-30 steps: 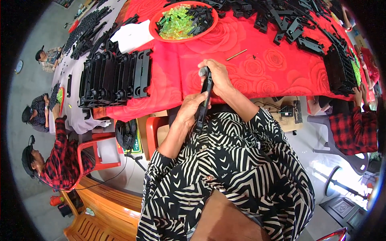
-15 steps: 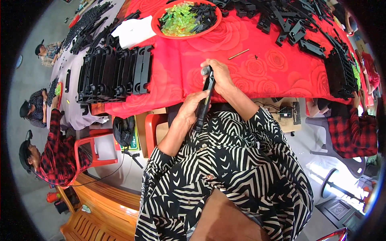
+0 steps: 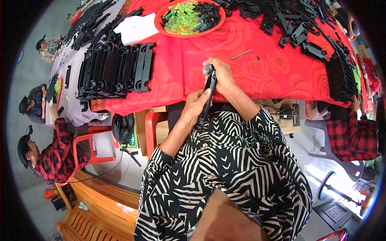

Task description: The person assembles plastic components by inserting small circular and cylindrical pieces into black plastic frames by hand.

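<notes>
While the long black part (image 3: 204, 111) slants between your shirt (image 3: 231, 148) and the worktop's (image 3: 251, 86) near edge, your left hand (image 3: 194, 107) has its fingers clamped on its middle and your right hand (image 3: 222, 76) on its upper end, presumably to steady it. Similar parts (image 3: 141, 71) stand packed side by side (likely saving space) to your left.

left hand (image 3: 194, 105): grips long black plastic part (image 3: 205, 109) | right hand (image 3: 221, 75): holds its far end | red bowl (image 3: 189, 35): on rose tablecloth (image 3: 169, 60), green bits (image 3: 181, 19) inside
</notes>
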The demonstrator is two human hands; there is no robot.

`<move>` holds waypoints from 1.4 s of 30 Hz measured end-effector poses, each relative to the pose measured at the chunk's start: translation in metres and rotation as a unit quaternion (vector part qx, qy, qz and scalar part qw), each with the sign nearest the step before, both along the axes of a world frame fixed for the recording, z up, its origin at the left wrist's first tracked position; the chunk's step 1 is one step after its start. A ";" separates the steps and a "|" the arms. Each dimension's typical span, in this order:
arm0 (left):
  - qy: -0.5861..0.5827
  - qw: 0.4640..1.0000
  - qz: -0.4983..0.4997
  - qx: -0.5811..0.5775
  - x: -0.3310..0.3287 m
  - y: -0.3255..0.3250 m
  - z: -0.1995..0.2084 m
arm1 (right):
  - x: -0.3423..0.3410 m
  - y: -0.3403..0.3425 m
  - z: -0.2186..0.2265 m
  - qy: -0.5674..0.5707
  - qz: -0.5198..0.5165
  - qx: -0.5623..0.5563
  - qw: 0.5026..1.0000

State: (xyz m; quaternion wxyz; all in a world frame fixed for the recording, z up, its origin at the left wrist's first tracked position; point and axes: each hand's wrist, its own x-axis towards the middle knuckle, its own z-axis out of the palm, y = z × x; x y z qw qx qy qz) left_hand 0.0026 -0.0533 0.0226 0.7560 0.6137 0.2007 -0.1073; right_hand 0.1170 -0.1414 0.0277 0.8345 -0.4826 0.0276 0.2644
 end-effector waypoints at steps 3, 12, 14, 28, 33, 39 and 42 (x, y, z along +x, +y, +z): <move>-0.018 0.999 -0.019 -0.021 0.000 0.002 0.004 | 0.001 -0.004 0.004 -0.002 0.001 0.002 1.000; -0.062 0.990 -0.114 -0.061 -0.010 0.018 0.036 | 0.002 -0.006 0.012 -0.006 0.008 0.025 1.000; -0.075 0.989 -0.117 -0.051 -0.012 0.017 0.037 | 0.004 -0.008 0.009 -0.021 0.012 0.052 0.998; -0.087 0.988 -0.108 -0.071 -0.021 0.016 0.022 | -0.002 -0.009 0.012 0.007 0.005 0.036 0.999; -0.090 0.991 -0.099 -0.017 -0.018 0.015 0.025 | 0.002 -0.009 0.011 -0.005 0.013 0.012 1.000; -0.095 0.993 -0.041 0.049 -0.020 0.003 0.020 | 0.002 -0.007 0.008 -0.004 0.010 0.012 1.000; -0.093 0.993 -0.010 0.072 -0.020 -0.002 0.016 | 0.001 -0.008 0.008 0.005 0.002 0.018 1.000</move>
